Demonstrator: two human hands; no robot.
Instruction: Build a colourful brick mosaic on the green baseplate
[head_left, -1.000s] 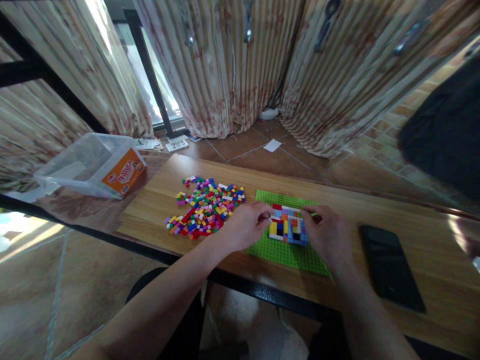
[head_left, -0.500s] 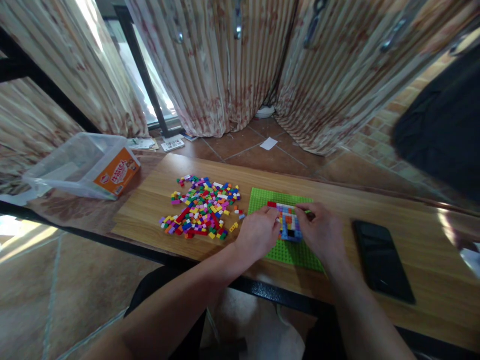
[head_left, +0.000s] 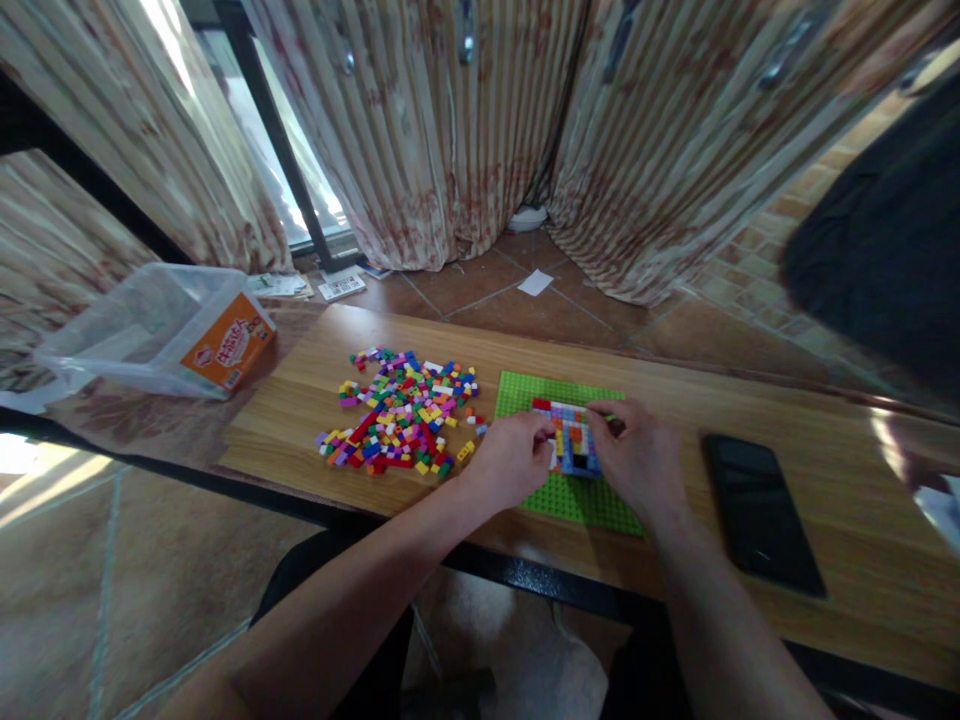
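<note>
A low build of multicoloured toy bricks [head_left: 576, 436] stands on a green studded baseplate [head_left: 581, 506], with red and white at its far edge and blue along its near side. At its left side is my left hand [head_left: 514, 462], thumb and forefinger pinched together. Whatever lies between those fingertips is too small to make out. My right hand [head_left: 636, 455] curls over the build's right edge, fingers closed against it and hiding part of that side.
Loose bricks [head_left: 409, 410] lie in a heap left of the baseplate on the wooden table [head_left: 292, 400]. A clear plastic box [head_left: 150, 325] with an orange label stands at the far left. To the right lies a black phone [head_left: 761, 512].
My left hand has drawn back slightly to the left, showing more of the build's left side. The right hand stays at the right edge. The whole view has shifted a little.
</note>
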